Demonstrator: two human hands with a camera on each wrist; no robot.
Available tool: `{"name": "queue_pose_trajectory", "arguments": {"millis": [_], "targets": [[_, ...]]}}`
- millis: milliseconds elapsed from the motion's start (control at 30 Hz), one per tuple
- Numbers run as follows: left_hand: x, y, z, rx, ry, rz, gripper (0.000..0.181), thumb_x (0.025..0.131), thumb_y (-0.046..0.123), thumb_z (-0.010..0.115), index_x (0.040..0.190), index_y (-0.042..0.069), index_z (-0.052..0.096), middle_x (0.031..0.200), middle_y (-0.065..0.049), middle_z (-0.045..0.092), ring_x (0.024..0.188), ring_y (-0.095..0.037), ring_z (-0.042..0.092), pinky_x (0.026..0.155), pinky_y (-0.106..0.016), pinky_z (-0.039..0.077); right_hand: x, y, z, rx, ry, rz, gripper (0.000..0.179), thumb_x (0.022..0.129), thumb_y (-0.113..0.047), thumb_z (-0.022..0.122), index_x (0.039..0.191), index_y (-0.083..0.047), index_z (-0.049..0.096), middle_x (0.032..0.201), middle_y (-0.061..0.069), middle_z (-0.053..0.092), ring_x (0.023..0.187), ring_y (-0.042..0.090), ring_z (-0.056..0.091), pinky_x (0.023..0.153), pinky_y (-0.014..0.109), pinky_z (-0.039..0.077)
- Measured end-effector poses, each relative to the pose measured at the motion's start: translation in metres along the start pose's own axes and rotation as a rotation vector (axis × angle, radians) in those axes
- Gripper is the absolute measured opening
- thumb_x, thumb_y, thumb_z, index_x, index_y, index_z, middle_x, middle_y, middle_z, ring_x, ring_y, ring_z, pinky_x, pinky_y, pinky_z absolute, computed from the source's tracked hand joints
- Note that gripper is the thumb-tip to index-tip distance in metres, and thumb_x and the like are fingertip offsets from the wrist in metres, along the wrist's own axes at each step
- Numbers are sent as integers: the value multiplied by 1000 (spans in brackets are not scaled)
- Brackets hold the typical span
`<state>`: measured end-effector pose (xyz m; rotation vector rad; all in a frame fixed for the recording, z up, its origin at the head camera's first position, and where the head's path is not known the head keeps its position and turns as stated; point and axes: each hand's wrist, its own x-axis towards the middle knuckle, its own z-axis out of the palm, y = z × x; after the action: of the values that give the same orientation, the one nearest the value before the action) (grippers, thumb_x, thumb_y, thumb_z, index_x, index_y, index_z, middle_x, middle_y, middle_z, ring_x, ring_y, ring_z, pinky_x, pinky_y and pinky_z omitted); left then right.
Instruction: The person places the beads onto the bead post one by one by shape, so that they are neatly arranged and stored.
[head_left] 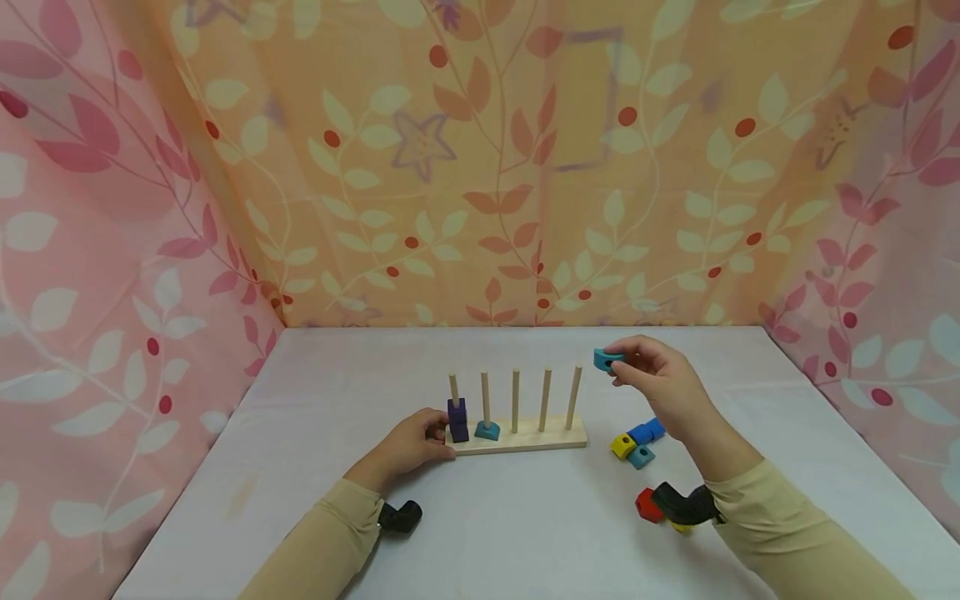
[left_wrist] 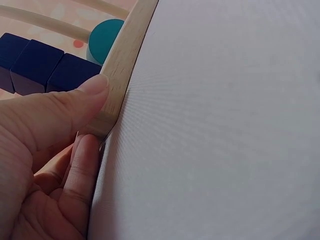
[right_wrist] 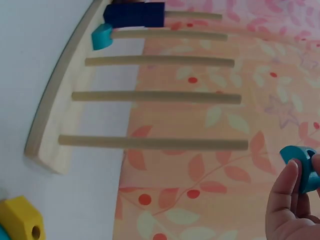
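Observation:
A wooden peg board [head_left: 525, 440] with several upright pegs stands on the table. Dark purple blocks [head_left: 457, 421] are stacked on its leftmost peg, and one teal half-round block [head_left: 487, 431] sits at the foot of the peg beside it. My left hand [head_left: 411, 443] holds the board's left end, the thumb lying on the wood beside the purple blocks in the left wrist view. Up in the air, right of the rightmost peg [head_left: 574, 398], my right hand [head_left: 660, 379] pinches another teal half-round block [right_wrist: 306, 167] between thumb and fingers, its hole partly showing.
Right of the board lie blue blocks [head_left: 647, 431], a yellow block [head_left: 622, 446] and a teal block [head_left: 641, 457]. Closer to me, a red block [head_left: 649, 505] and a yellow piece [head_left: 682, 527] are partly hidden by the right wrist's black camera mount [head_left: 684, 503]. Patterned curtains [head_left: 480, 167] surround the white table.

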<state>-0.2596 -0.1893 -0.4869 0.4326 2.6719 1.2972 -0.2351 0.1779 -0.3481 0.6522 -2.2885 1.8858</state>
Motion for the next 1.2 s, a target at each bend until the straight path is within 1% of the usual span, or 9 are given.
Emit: {"name": "queue_pose_trajectory", "arguments": {"millis": [100,233,367,600,767,900,967,1067,1200], "targets": [[1,-1,0,1,-2,-5,46,71,20,79,110,9,58,88,-1,52,81,-15,47,72,-31,39,5,-2,6,17,16,9,29,88,-6,59,113,7,53,99,3,57,86,13,58,77,21,48],[0,-1,0,9,-4,-1,46,71,21,78,110,9,57,87,-1,52,81,-15,47,72,-30,39,11,-6,17,-1,23,17,33,85,-5,63,115,3,54,101,5,55,87,13,56,77,21,48],[-1,0,0,10,-10,0,46,72,21,78,112,9,57,88,0,52,82,-15,47,72,-30,38,18,-9,31,-2,13,23,34,84,-6,64,116,1,55,100,9,55,83,14,58,76,22,49],[-2,0,1,14,-9,-9,47,72,21,78,112,8,56,87,-1,52,82,-16,47,72,-31,39,25,-7,59,121,-56,0,29,87,-7,60,112,6,52,97,13,58,85,24,63,77,28,50],[-1,-2,2,13,-1,-9,47,71,21,78,111,8,57,89,-1,52,82,-15,47,73,-29,39,29,-6,80,168,-83,-54,27,89,-6,58,111,8,50,97,15,58,86,19,62,79,27,49],[-1,-1,2,5,4,-4,47,71,20,78,110,8,57,89,-1,53,83,-15,48,73,-29,39,31,-4,96,102,-80,-93,26,90,-7,57,112,5,49,100,16,59,90,15,59,80,23,47],[-1,0,1,-8,5,-7,47,71,20,79,111,8,57,89,-1,53,83,-15,48,73,-30,39,31,-2,103,50,-78,-101,25,90,-7,56,112,3,49,102,16,60,93,17,58,81,23,47],[-1,0,1,-8,0,-7,47,71,20,78,111,8,57,89,-1,53,83,-16,48,73,-30,39,33,1,112,-14,-72,-99,23,91,-7,54,112,1,49,104,14,60,98,21,56,88,29,44],[0,0,0,7,-9,2,47,72,21,78,111,8,57,89,-1,52,83,-16,48,72,-30,39,36,7,122,-59,-67,-45,21,92,-9,53,112,-5,50,109,8,57,109,22,51,97,38,37]]}}
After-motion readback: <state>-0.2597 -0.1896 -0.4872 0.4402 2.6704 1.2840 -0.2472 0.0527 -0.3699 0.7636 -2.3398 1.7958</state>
